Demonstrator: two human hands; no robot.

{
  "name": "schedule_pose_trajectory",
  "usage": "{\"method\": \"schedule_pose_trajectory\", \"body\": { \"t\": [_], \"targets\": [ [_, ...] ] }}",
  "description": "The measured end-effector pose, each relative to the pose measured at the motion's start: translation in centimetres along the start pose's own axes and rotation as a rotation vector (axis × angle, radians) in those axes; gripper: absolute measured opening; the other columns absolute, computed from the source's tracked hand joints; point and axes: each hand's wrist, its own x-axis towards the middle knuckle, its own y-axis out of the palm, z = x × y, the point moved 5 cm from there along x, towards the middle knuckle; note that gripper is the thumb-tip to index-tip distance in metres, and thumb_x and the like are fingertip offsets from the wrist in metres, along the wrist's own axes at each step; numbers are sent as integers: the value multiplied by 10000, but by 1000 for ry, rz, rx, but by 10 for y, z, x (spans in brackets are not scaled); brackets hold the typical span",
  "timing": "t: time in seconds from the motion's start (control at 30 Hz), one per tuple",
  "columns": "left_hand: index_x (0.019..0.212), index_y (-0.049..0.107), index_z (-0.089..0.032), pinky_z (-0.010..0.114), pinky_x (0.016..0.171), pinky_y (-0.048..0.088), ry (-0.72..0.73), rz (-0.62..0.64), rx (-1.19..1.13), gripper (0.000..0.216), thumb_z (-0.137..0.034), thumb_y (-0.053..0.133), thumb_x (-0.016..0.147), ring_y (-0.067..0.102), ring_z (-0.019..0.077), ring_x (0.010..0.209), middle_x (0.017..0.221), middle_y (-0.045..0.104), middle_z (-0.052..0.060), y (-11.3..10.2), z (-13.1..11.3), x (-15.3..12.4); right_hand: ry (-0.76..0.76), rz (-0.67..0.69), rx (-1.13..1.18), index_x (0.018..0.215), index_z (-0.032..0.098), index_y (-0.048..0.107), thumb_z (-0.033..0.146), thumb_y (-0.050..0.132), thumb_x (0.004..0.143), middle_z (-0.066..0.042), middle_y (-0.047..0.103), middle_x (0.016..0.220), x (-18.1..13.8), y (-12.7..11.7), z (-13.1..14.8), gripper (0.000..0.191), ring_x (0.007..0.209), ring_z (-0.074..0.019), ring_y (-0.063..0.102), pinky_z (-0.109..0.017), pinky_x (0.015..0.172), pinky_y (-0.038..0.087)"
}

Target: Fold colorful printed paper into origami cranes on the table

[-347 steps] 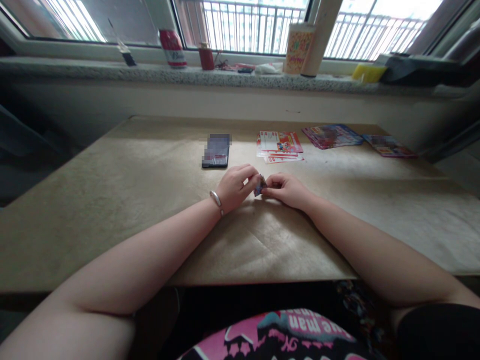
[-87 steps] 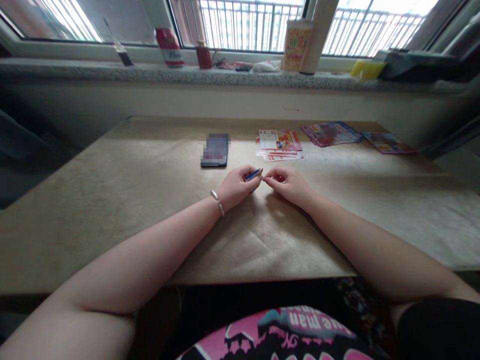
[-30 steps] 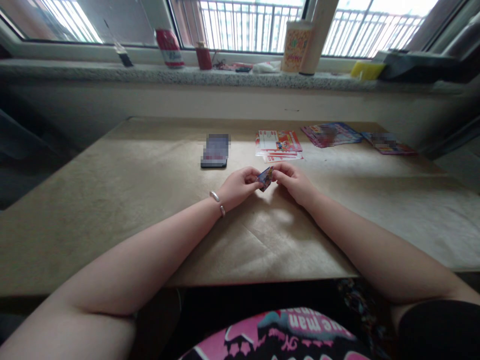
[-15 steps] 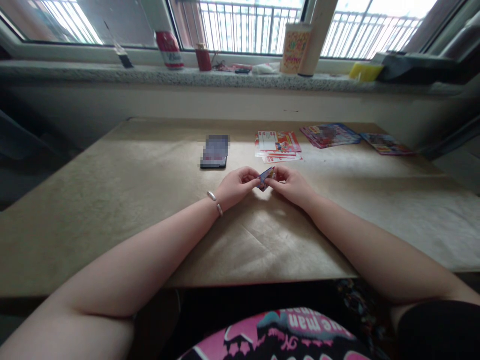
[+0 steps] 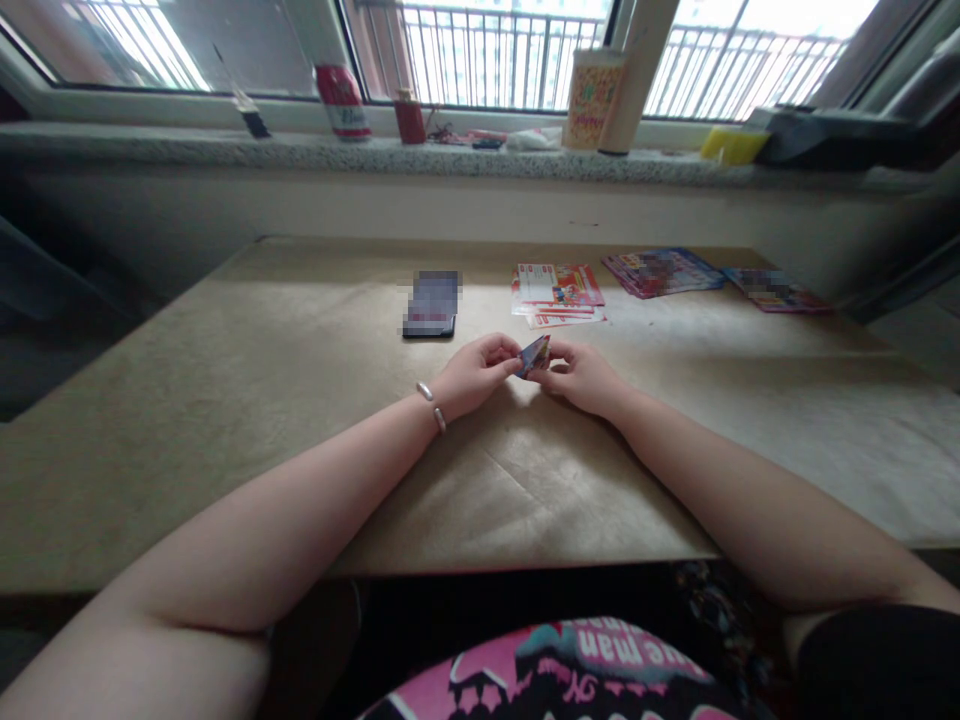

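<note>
A small folded piece of coloured paper, blue and red, is pinched between both hands just above the brown table. My left hand, with a silver bangle on its wrist, grips the paper's left side with closed fingers. My right hand pinches the right side, its fingers curled. Both forearms rest on the table.
A dark phone lies just beyond the hands. Stacks of printed coloured sheets sit behind: a red one, a blue one and another at the far right. The windowsill holds a red can, cups and a yellow sponge.
The folded paper has been turned and worked between the fingers. Both hands stay in nearly the same spot over the table, shifting only slightly.
</note>
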Motion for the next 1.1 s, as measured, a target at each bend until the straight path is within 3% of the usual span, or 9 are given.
{"method": "schedule_pose_trajectory", "body": {
  "t": [0.13, 0.37, 0.67, 0.83, 1.1],
  "targets": [
    [843, 563, -155, 241, 712, 454, 0, 40, 24, 158, -258, 645, 755, 614, 126, 743, 779, 647, 2, 2, 1, 0, -34, -12, -46, 828, 202, 654, 456, 698, 743, -3, 575, 741, -3, 1, 6, 272, 734, -153, 522, -273, 636, 440],
    [803, 560, -166, 218, 617, 427, 144, -93, 308, 83, -230, 611, 795, 545, 124, 707, 753, 587, 4, 3, -17, -8, -31, -96, -123, 739, 197, 598, 492, 708, 733, 2, 569, 687, -5, -1, 15, 316, 665, -143, 504, -277, 614, 412],
    [864, 611, -168, 238, 676, 427, 169, -110, 426, 85, -245, 600, 831, 585, 133, 738, 783, 649, 10, 1, -19, -9, -35, -59, -106, 828, 197, 603, 423, 668, 769, -4, 607, 749, -1, -1, 7, 243, 677, -141, 528, -282, 631, 430],
    [861, 623, -168, 268, 733, 443, 156, -123, 432, 85, -236, 592, 822, 587, 149, 769, 800, 649, 21, -1, -18, -7, -66, -123, 65, 824, 194, 588, 478, 549, 861, -21, 631, 762, -3, -10, 13, 289, 729, -154, 584, -319, 735, 475],
    [874, 534, -185, 259, 699, 459, 130, -167, 341, 97, -213, 588, 798, 577, 135, 754, 809, 600, -3, -5, -8, -3, 27, -112, 349, 758, 208, 572, 618, 702, 704, 0, 664, 678, -2, -9, 9, 434, 634, -132, 626, -271, 616, 508]
  ]
}}
